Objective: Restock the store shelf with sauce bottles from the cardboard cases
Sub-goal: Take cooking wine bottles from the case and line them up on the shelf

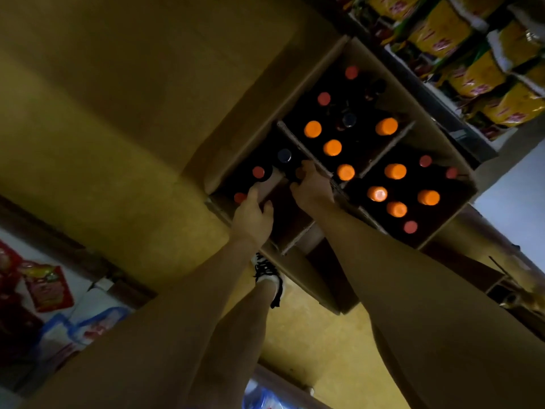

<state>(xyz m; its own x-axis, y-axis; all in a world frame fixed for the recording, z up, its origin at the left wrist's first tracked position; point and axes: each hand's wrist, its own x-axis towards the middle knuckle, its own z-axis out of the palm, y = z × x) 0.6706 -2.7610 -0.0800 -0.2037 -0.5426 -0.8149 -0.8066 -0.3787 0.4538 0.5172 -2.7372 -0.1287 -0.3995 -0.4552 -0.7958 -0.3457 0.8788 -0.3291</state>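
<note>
An open cardboard case [439, 137] sits on the yellow floor, split by dividers into compartments. Sauce bottles stand in it, seen from above, with orange caps [332, 147], red caps [258, 172] and a dark blue cap [284, 155]. Both my hands reach into the near-left compartment. My left hand [253, 215] pinches a pale cardboard divider strip [269, 183] between thumb and fingers, beside a red-capped bottle. My right hand [312, 188] curls its fingers round the top of a dark bottle [298, 173], whose body is hidden in shadow.
A store shelf [472, 63] with yellow packets runs along the upper right, behind the case. Red and blue packets [50, 290] lie at the lower left. My shoe [269, 276] stands on the floor just before the case, beside a folded-out flap [321, 278].
</note>
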